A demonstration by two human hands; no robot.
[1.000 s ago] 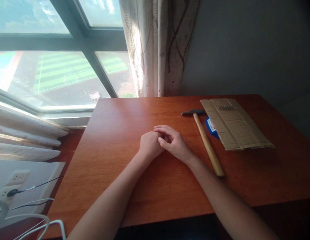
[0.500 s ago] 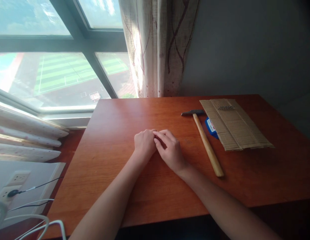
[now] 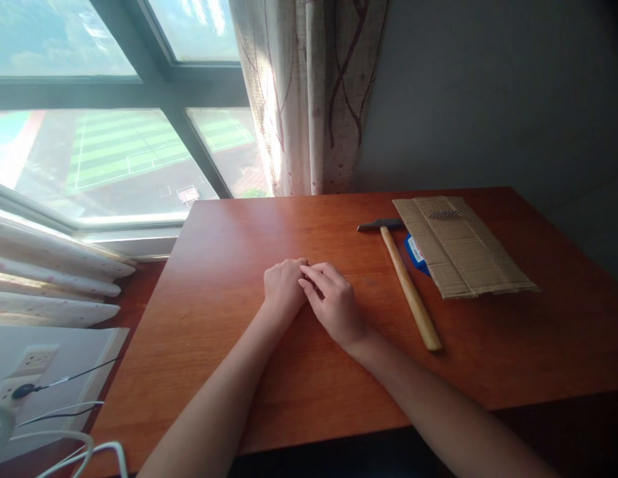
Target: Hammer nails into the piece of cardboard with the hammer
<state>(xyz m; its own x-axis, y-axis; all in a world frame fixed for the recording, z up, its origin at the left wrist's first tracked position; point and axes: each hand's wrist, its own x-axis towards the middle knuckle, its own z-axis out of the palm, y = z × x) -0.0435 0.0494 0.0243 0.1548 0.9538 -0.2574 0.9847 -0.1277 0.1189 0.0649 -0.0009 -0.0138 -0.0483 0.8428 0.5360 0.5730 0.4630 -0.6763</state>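
Note:
My left hand [image 3: 285, 284] rests on the wooden desk [image 3: 209, 372], back upward, closed with its fingers curled under. Its palm side is hidden, and nothing sticks out of it. My right hand [image 3: 334, 299] leans against the thumb side of the left one. Its thumb and forefinger are stretched out with a gap between them, their tips touching the left hand, and I see nothing held in it. To the right of both hands lies a hammer [image 3: 411, 290] with a wooden handle and dark metal head, apart from my fingers.
A cardboard piece [image 3: 468, 255] lies right of the hammer, with several thin metal pieces [image 3: 444, 214], perhaps nails, on it. From under its left edge peeks a blue object [image 3: 417, 255] with a label. A window and curtain [image 3: 289, 99] stand behind; cables [image 3: 107, 448] hang at lower left.
The whole view has shifted slightly, so desk and tools appear a little further left. Both hands keep nearly the same pose and contact.

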